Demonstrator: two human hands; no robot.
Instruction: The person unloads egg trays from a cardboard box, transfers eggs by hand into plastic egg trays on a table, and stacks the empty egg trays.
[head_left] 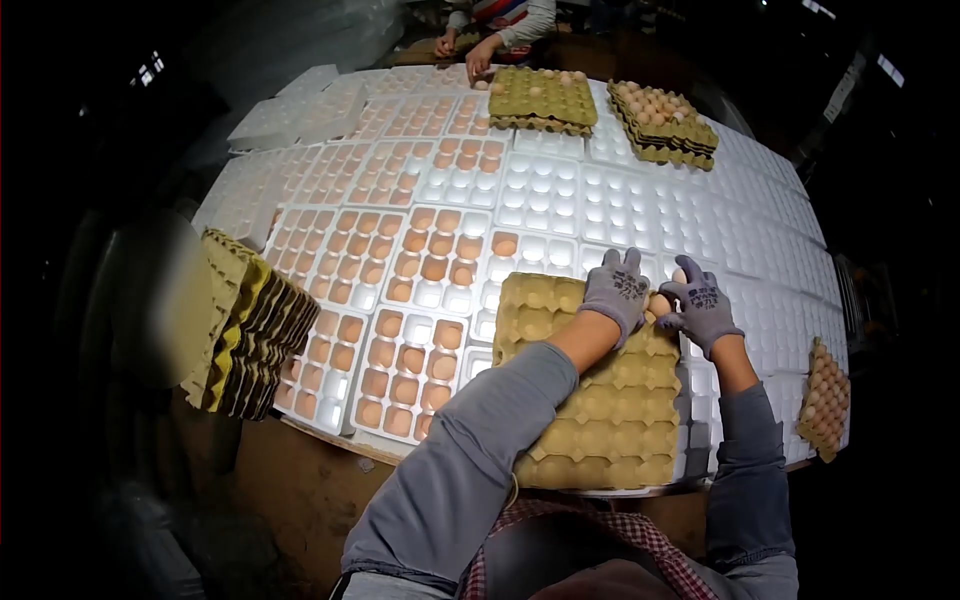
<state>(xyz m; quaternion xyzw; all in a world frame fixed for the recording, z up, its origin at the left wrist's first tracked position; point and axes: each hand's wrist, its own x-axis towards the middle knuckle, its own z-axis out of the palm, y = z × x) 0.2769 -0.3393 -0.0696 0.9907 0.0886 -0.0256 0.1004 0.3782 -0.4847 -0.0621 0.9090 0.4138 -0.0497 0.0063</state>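
Note:
Both my hands wear grey gloves with dark print. My left hand (pixel 617 292) is over the upper edge of a yellowish pulp tray (pixel 600 420); its fingers point away from me, and whatever lies under the palm is hidden. Beside it, at the tray's upper right corner, my right hand (pixel 698 300) curls its fingers around eggs (pixel 660 304). One more egg shows at its fingertips. Most cups of the pulp tray in front of me hold nothing. White trays lie beyond and around it, and a single egg (pixel 505 244) sits in one just past its upper left corner.
White trays with eggs (pixel 413 359) cover the left side. Stacked pulp trays (pixel 250 330) stand at the left edge. Egg-bearing pulp stacks (pixel 543 100) (pixel 660 125) are at the back, another tray of eggs (pixel 826 400) at the right. Across the table, another person's hands (pixel 480 55) handle eggs.

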